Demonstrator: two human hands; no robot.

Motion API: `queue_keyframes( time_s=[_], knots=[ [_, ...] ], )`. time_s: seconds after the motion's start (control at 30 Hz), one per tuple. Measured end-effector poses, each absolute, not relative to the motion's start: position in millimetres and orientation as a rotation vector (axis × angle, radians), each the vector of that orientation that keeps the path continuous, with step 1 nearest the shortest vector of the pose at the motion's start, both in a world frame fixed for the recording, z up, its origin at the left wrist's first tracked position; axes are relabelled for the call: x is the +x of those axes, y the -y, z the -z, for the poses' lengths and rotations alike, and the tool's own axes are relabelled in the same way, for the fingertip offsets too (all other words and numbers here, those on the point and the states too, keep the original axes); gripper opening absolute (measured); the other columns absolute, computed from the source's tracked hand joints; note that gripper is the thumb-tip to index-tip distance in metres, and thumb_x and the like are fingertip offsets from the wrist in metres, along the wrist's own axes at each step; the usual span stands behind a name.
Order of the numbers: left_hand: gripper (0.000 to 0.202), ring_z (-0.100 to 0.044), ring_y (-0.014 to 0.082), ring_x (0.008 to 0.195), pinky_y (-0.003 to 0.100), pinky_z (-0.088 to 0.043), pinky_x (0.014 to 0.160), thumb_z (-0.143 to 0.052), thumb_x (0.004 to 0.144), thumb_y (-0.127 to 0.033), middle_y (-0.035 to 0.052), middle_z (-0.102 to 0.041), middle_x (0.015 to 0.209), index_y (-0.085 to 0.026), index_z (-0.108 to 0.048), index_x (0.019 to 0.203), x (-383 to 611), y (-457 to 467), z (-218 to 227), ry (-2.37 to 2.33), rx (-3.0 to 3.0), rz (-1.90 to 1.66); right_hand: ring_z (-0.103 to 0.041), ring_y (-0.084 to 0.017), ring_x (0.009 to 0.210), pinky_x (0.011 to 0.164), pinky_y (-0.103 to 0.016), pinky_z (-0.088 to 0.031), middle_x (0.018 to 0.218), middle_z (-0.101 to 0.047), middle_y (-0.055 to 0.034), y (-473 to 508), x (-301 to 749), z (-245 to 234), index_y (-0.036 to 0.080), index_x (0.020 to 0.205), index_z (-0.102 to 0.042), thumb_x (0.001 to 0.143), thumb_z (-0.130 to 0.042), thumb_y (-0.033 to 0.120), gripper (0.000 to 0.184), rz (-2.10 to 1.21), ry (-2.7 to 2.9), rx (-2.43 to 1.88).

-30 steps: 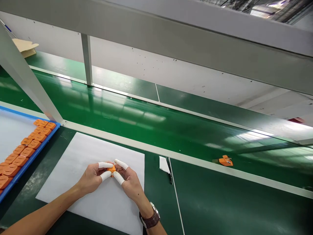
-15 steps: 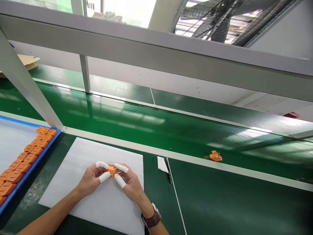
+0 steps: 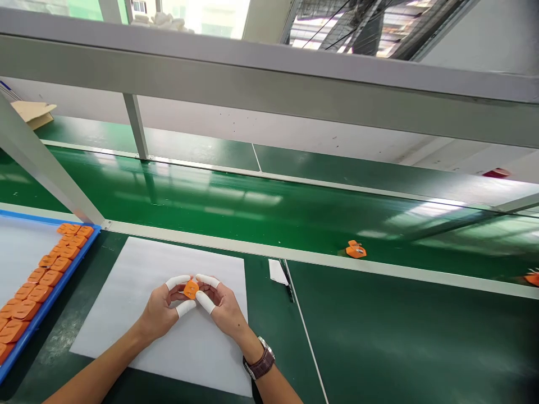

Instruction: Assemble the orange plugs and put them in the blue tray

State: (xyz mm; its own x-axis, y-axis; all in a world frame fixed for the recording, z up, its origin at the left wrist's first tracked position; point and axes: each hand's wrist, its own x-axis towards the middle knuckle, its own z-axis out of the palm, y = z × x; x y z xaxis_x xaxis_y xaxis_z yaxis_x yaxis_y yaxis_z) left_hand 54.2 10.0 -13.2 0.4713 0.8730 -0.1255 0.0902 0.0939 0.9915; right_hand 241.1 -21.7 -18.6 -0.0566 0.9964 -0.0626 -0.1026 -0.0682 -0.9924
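Both hands meet over a white foam sheet [image 3: 126, 280] on the green bench. My left hand [image 3: 162, 306] and my right hand [image 3: 221, 306] pinch one small orange plastic part [image 3: 191, 289] between thumbs and forefingers, which wear white finger cots. A watch sits on my right wrist. The part is held just above the sheet, and most of it is hidden by the fingertips.
A blue-rimmed tray [image 3: 63, 275] at the left holds several orange parts in rows. The glossy green conveyor belt [image 3: 236, 210] carries one orange part [image 3: 356, 250], and another [image 3: 533, 277] enters at the right edge. A grey frame post [image 3: 42, 163] slants near the tray. A small white scrap [image 3: 278, 271] lies by the bench seam.
The orange part on the belt has drifted left. A second orange part has appeared at the right edge. My hands stay together on the held part, turning it slightly.
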Motion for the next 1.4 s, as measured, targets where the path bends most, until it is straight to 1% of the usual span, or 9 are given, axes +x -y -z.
queue_keyframes(
  time_s=[0.17,0.3,0.4,0.53,0.7,0.8,0.9,1.1,1.4],
  knots=[
    [0.048,-0.067,0.0239,0.109,0.041,-0.055,0.098,-0.065,0.089,-0.031,0.0071,-0.068,0.122,-0.026,-0.053,0.135,53.6,-7.6,14.5,-1.098,1.621,-0.767,-0.067,-0.022,0.105,0.096,-0.042,-0.057,0.122,-0.065,-0.0078,23.2,244.9,27.0,0.027,0.126,-0.061,0.096,-0.054,0.032,0.031,-1.023,1.358,-1.231],
    [0.043,-0.067,0.0244,0.103,0.042,-0.055,0.095,-0.062,0.089,-0.028,0.0078,-0.068,0.115,-0.026,-0.057,0.131,54.3,-8.7,12.4,-1.125,1.674,-0.829,-0.055,-0.027,0.127,0.107,-0.051,-0.050,0.137,-0.057,-0.0112,23.4,253.0,45.1,0.027,0.139,-0.052,0.096,-0.048,0.014,0.045,-0.516,1.677,-1.261],
    [0.040,-0.066,0.0245,0.105,0.041,-0.055,0.097,-0.063,0.088,-0.026,0.0079,-0.067,0.117,-0.026,-0.059,0.127,56.1,-11.0,11.1,-1.125,1.593,-0.915,-0.054,-0.029,0.129,0.102,-0.053,-0.055,0.139,-0.057,-0.0124,20.0,254.9,58.1,0.026,0.142,-0.049,0.092,-0.046,0.008,0.053,-0.337,1.850,-1.204],
    [0.037,-0.064,0.0240,0.111,0.040,-0.056,0.097,-0.064,0.087,-0.026,0.0096,-0.062,0.124,-0.023,-0.059,0.123,47.6,-14.0,-4.8,-1.083,1.566,-1.087,-0.057,-0.030,0.128,0.098,-0.053,-0.058,0.137,-0.059,-0.0128,17.9,253.2,64.0,0.025,0.139,-0.052,0.091,-0.044,0.008,0.051,-0.280,1.952,-1.209],
    [0.041,-0.063,0.0255,0.113,0.039,-0.051,0.102,-0.066,0.087,-0.034,0.0086,-0.063,0.126,-0.024,-0.061,0.126,-20.2,-34.7,-60.8,-1.330,1.686,-1.093,-0.057,-0.032,0.128,0.099,-0.052,-0.058,0.136,-0.060,-0.0129,18.1,253.7,64.0,0.023,0.119,-0.063,0.094,-0.049,0.017,0.030,-0.285,1.969,-1.257],
    [0.054,-0.063,0.0280,0.115,0.037,-0.049,0.102,-0.069,0.082,-0.043,0.0072,-0.066,0.127,-0.024,-0.058,0.132,-93.7,-64.6,-97.6,-1.699,1.640,-1.051,-0.056,-0.032,0.127,0.100,-0.053,-0.058,0.137,-0.060,-0.0128,17.1,253.2,65.1,0.023,0.112,-0.064,0.096,-0.049,0.020,0.023,-0.279,1.976,-1.284],
    [0.069,-0.062,0.0312,0.114,0.037,-0.050,0.095,-0.074,0.072,-0.047,0.0102,-0.066,0.128,-0.018,-0.058,0.133,-164.0,-96.3,-117.1,-1.997,1.538,-0.975,-0.057,-0.033,0.125,0.099,-0.055,-0.058,0.136,-0.060,-0.0139,15.8,252.2,65.9,0.022,0.109,-0.065,0.096,-0.048,0.020,0.021,-0.249,1.993,-1.280],
    [0.048,-0.065,0.0357,0.103,0.039,-0.050,0.090,-0.080,0.058,-0.048,0.0087,-0.078,0.097,-0.015,-0.075,0.092,-220.0,-123.5,-91.7,-1.966,1.433,-0.819,-0.057,-0.034,0.125,0.097,-0.056,-0.058,0.136,-0.059,-0.0138,14.8,252.7,68.5,0.022,0.104,-0.065,0.095,-0.047,0.018,0.021,-0.222,2.020,-1.285],
    [0.057,-0.063,0.0326,0.116,0.039,-0.047,0.102,-0.076,0.057,-0.033,0.0115,-0.074,0.119,-0.013,-0.072,0.111,-231.7,-138.1,-66.3,-1.775,1.361,-0.749,-0.058,-0.035,0.124,0.095,-0.056,-0.060,0.138,-0.058,-0.0134,15.1,256.0,76.6,0.023,0.094,-0.064,0.091,-0.045,0.013,0.022,-0.158,2.057,-1.314]
  ],
)
